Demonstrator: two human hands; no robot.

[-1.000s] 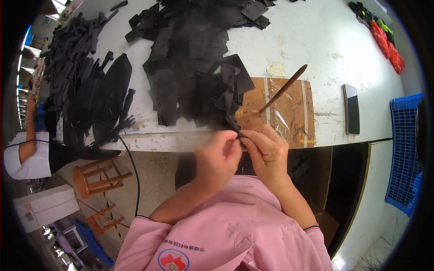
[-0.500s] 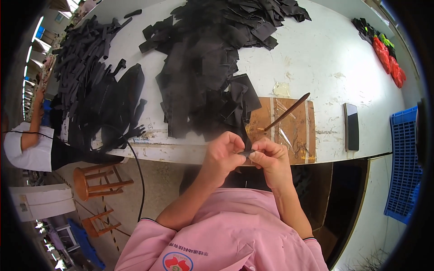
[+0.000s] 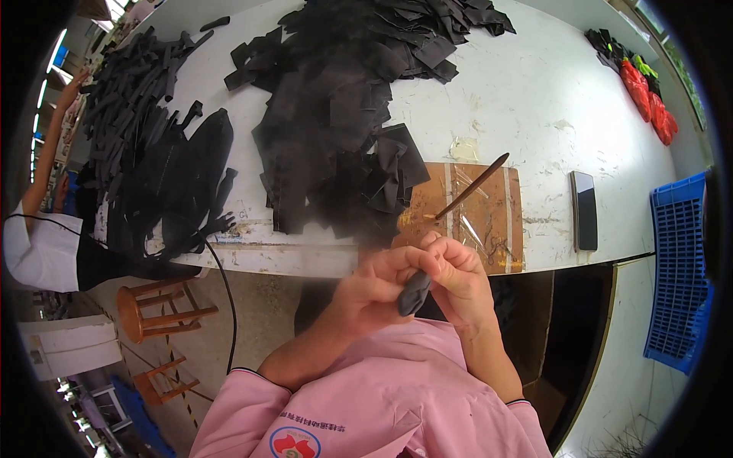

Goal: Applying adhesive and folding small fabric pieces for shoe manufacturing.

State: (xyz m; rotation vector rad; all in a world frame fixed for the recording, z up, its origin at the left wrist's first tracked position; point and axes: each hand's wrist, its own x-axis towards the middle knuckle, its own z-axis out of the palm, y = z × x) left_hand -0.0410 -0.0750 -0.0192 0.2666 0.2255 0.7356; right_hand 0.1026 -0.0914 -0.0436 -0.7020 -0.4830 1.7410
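Note:
Just in front of the table edge, both my hands are closed together on a small dark fabric piece (image 3: 414,293). My left hand (image 3: 376,284) wraps it with curled fingers, and its rounded end sticks out below them. My right hand (image 3: 460,276) pinches at the upper part, touching the left fingertips; the fingers hide that part of the cloth. Beyond my hands, a brown cardboard sheet (image 3: 507,210) with clear tape lies at the table edge. A thin dark brown stick (image 3: 475,184) rises slantwise from it. A large heap of black fabric pieces (image 3: 321,145) spreads behind.
Narrow black strips (image 3: 130,99) are piled at the left, near a black bag-like item (image 3: 175,172). A phone (image 3: 585,211) lies right of the cardboard. Further out are red plastic bags (image 3: 647,103), a blue crate (image 3: 676,267), wooden stools (image 3: 156,313) and another person (image 3: 42,237).
The fabric piece has come down toward me, and its rounded end now shows below my left fingers. My left hand has turned and wrapped around it. The view has shifted slightly.

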